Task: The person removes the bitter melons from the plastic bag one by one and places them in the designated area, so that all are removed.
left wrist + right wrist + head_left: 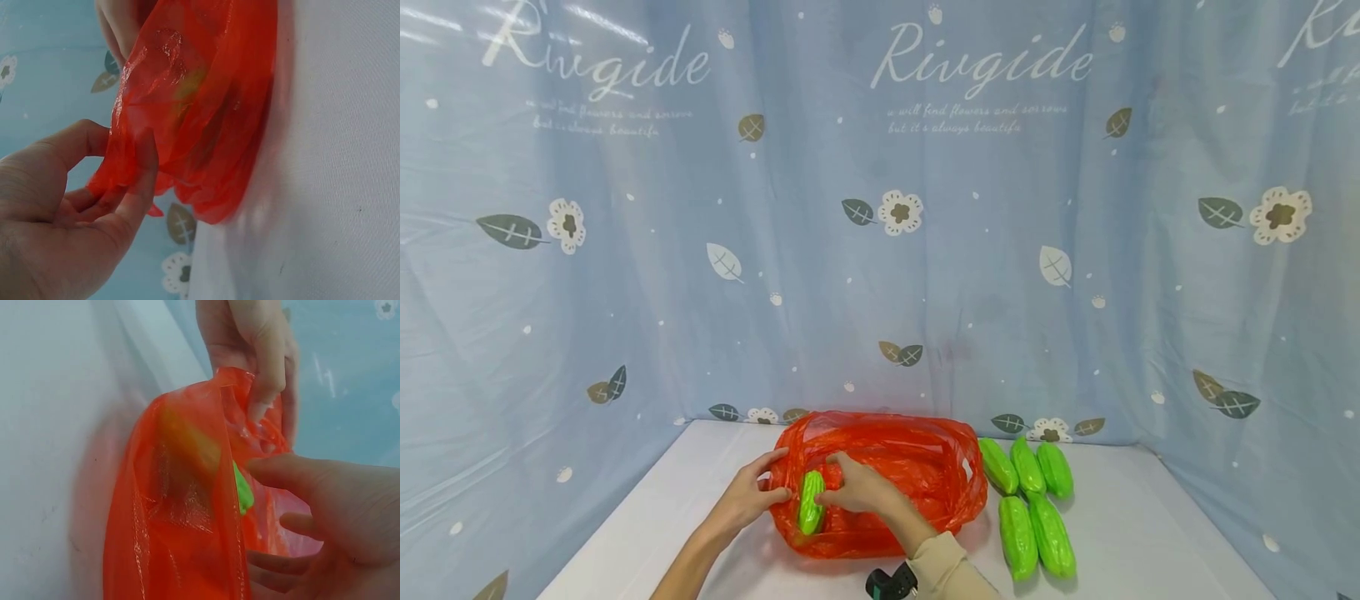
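Observation:
A red plastic bag (917,479) lies on the table with its mouth spread wide. Inside its left end is a bright green, ridged bitter melon (811,504); in the right wrist view its green tip (243,490) shows past the bag's edge, the rest seen through red film. My left hand (741,504) holds the bag's left rim, thumb and fingers on either side of the film. Over the mouth, my right hand (861,486) is spread beside the bitter melon, its thumb close to the tip and its fingers loosely bent around nothing.
Right of the bag, several more bitter melons (1018,537) lie on the white table (1127,533) in two rows, the nearest touching the bag's side in the head view. A black device (891,582) sits at my right wrist. Blue patterned curtains (985,292) hang behind and at both sides.

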Action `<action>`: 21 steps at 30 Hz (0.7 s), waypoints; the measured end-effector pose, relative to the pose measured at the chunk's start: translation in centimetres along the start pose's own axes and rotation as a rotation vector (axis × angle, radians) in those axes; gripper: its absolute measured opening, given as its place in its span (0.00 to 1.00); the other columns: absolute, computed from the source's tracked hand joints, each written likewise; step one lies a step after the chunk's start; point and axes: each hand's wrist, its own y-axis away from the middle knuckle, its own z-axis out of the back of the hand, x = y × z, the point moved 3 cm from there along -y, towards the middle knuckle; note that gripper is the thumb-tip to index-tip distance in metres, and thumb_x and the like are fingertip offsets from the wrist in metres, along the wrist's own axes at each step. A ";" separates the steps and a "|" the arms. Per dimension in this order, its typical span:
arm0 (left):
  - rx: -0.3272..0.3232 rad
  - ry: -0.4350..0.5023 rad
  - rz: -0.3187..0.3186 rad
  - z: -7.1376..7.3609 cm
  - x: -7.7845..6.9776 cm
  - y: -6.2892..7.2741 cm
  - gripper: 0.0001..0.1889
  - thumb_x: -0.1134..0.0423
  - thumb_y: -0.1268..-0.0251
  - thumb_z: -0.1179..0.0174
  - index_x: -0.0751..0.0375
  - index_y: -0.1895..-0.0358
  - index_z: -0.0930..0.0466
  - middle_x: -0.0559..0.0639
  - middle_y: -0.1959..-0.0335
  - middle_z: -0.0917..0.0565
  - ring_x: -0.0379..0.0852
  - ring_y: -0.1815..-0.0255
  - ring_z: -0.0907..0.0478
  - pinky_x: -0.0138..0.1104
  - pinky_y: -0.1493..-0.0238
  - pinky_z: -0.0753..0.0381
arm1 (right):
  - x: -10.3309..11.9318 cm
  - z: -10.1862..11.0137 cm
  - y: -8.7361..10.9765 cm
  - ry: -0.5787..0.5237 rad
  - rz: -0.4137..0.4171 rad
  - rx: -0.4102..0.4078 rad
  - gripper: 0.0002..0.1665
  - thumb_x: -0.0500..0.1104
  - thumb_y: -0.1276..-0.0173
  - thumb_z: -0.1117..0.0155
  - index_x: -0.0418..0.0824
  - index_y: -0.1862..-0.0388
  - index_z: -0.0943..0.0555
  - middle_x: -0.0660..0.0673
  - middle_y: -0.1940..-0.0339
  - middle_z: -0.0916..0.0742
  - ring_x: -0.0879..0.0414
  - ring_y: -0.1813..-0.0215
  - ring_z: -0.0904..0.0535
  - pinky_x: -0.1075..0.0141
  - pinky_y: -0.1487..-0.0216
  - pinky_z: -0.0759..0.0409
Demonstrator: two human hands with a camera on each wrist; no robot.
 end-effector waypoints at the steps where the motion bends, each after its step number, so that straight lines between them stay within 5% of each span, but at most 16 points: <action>1: -0.003 -0.002 0.001 0.0 0.0 0.0 0.37 0.72 0.45 0.36 0.63 0.29 0.36 0.69 0.31 0.33 0.54 0.48 0.20 0.44 0.53 0.13 | 0.0 -0.1 -0.1 -0.013 0.001 -0.005 0.39 0.52 0.41 0.28 0.43 0.34 0.31 0.39 0.42 0.18 0.46 0.51 0.20 0.40 0.46 0.20; 5: -0.002 0.001 -0.005 0.0 0.0 -0.1 0.37 0.72 0.45 0.36 0.64 0.29 0.36 0.68 0.31 0.32 0.55 0.48 0.20 0.44 0.53 0.13 | 0.1 -0.4 -0.2 -0.046 -0.012 -0.004 0.40 0.52 0.41 0.27 0.43 0.33 0.32 0.39 0.42 0.18 0.49 0.56 0.20 0.44 0.50 0.17; 14: -0.008 -0.014 -0.015 0.2 0.0 -0.1 0.36 0.71 0.45 0.35 0.64 0.29 0.35 0.67 0.32 0.31 0.55 0.47 0.21 0.44 0.52 0.14 | 0.2 -1.1 -0.7 -0.041 -0.024 0.010 0.38 0.52 0.41 0.27 0.44 0.35 0.30 0.40 0.41 0.19 0.43 0.44 0.23 0.39 0.42 0.23; 21: -0.010 -0.003 -0.016 0.1 -0.2 -0.1 0.36 0.71 0.44 0.35 0.62 0.29 0.34 0.66 0.31 0.31 0.57 0.44 0.21 0.44 0.51 0.14 | 0.5 -1.6 -1.0 -0.054 -0.013 0.022 0.37 0.50 0.43 0.26 0.45 0.36 0.29 0.43 0.44 0.18 0.46 0.47 0.22 0.41 0.42 0.21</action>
